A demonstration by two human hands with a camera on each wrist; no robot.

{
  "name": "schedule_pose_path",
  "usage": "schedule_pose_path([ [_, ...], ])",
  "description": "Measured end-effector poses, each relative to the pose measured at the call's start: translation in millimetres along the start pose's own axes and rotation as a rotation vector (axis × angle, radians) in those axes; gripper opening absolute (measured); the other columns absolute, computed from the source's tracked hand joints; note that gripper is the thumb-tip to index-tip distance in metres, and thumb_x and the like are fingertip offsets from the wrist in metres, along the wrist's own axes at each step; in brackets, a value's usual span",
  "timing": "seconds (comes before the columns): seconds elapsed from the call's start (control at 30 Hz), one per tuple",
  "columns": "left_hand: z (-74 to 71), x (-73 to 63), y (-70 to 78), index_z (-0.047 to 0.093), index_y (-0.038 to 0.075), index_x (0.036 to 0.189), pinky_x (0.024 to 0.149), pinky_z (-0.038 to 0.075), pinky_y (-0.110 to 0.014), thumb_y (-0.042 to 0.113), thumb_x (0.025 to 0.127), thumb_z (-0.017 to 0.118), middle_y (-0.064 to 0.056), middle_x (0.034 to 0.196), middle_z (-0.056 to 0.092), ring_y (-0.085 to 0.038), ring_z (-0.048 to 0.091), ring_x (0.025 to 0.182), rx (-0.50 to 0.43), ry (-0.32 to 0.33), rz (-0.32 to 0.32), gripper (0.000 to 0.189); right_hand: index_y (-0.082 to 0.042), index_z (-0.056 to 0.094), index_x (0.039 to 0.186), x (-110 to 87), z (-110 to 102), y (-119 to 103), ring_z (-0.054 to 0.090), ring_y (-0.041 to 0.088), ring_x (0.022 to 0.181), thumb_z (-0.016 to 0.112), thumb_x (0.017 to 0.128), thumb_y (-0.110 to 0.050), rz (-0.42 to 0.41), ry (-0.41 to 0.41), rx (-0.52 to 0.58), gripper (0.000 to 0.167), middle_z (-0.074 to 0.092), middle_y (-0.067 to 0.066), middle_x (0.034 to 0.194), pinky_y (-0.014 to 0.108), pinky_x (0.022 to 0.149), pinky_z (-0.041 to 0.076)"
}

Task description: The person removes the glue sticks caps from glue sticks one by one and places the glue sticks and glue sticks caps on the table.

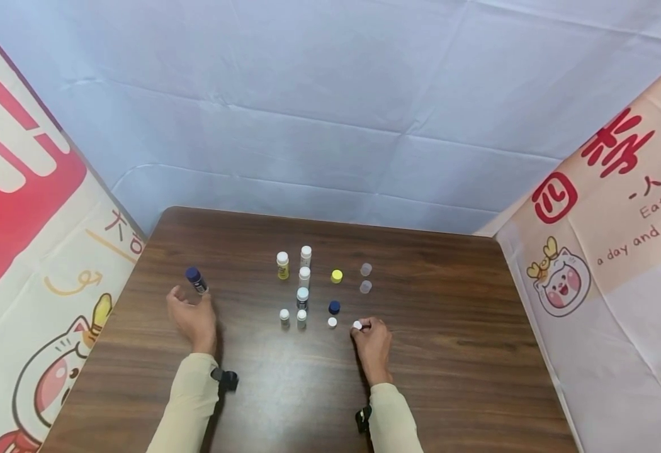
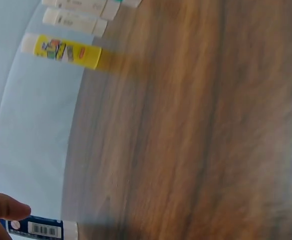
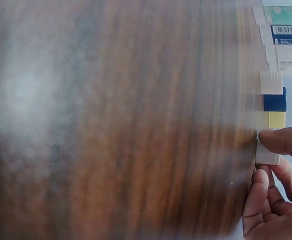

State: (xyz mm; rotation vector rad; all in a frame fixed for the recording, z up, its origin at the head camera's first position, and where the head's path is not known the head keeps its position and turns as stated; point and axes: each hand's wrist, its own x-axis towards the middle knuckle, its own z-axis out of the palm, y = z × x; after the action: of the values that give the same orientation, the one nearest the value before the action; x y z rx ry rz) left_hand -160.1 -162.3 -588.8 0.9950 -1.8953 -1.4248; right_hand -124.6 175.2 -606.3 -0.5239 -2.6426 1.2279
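My left hand is at the table's left side, close to an upright glue stick with a dark blue cap. In the left wrist view its thumb overlaps the blue tube; whether it touches is unclear. The fingers look spread, with a gap to the tube in the head view. My right hand pinches a small white cap between thumb and finger, at the tabletop. To its left lie another white cap and a dark blue cap.
Mid-table stand several white-topped glue sticks, among them a yellow one, a dark blue one and two small ones, such as the front one. A yellow cap and two translucent caps lie right of them. Fabric hangs behind the table.
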Motion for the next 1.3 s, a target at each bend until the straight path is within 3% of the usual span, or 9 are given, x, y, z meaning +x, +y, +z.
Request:
schedule_pose_path([
  [0.13,1.6,9.8,-1.1,0.043,0.005,0.140,0.108,0.028,-0.039,0.005,0.080,0.074,-0.014,0.139,0.048,-0.031,0.039,0.128,0.019,-0.019,-0.006,0.067,-0.006,0.070,0.079,0.7,1,1,0.062,0.018,0.068,0.079,0.069,-0.004,-0.009,0.006,-0.004,0.014,0.065,0.005,0.075,0.034,0.063,0.050],
  [0.33,6.8,17.3,-0.7,0.038,0.007,0.145,0.109,0.030,-0.040,0.011,0.085,0.073,-0.014,0.145,0.043,-0.031,0.041,0.132,-0.001,-0.096,-0.035,0.070,-0.006,0.069,0.077,-0.4,2,1,0.062,0.018,0.066,0.080,0.067,-0.004,-0.016,0.012,-0.004,0.015,0.064,0.005,0.073,0.034,0.061,0.050],
  [0.67,15.2,23.0,-3.4,0.063,-0.006,0.112,0.097,0.042,-0.042,0.000,0.087,0.067,-0.021,0.112,0.065,-0.032,0.058,0.107,-0.018,-0.052,0.031,0.026,-0.006,0.069,0.079,-1.0,2,0,0.061,0.017,0.066,0.080,0.071,-0.006,0.015,-0.021,-0.012,0.013,0.064,0.004,0.075,0.033,0.060,0.050],
  [0.83,15.7,23.1,-3.9,0.064,-0.006,0.107,0.091,0.045,-0.038,-0.001,0.086,0.068,-0.019,0.107,0.067,-0.028,0.060,0.101,-0.020,-0.059,0.024,0.022,-0.006,0.069,0.080,-1.5,1,0,0.062,0.017,0.067,0.079,0.071,-0.005,0.008,-0.019,-0.006,0.013,0.064,0.005,0.075,0.034,0.061,0.050],
  [1.03,14.4,18.2,-1.7,0.068,0.001,0.111,0.070,0.046,-0.021,0.002,0.085,0.070,-0.016,0.101,0.068,-0.017,0.059,0.082,-0.044,-0.103,-0.016,0.025,-0.007,0.068,0.079,-1.8,1,1,0.061,0.017,0.067,0.079,0.071,-0.006,0.003,-0.016,-0.012,0.014,0.063,0.004,0.075,0.034,0.061,0.049],
  [1.3,9.5,1.4,9.1,0.069,0.003,0.113,0.069,0.045,-0.021,0.006,0.086,0.071,-0.015,0.104,0.069,-0.021,0.059,0.086,-0.042,-0.180,0.015,0.027,-0.008,0.066,0.076,-1.2,0,1,0.058,0.017,0.066,0.078,0.071,-0.005,-0.028,-0.006,-0.028,0.013,0.060,0.003,0.072,0.034,0.061,0.048],
])
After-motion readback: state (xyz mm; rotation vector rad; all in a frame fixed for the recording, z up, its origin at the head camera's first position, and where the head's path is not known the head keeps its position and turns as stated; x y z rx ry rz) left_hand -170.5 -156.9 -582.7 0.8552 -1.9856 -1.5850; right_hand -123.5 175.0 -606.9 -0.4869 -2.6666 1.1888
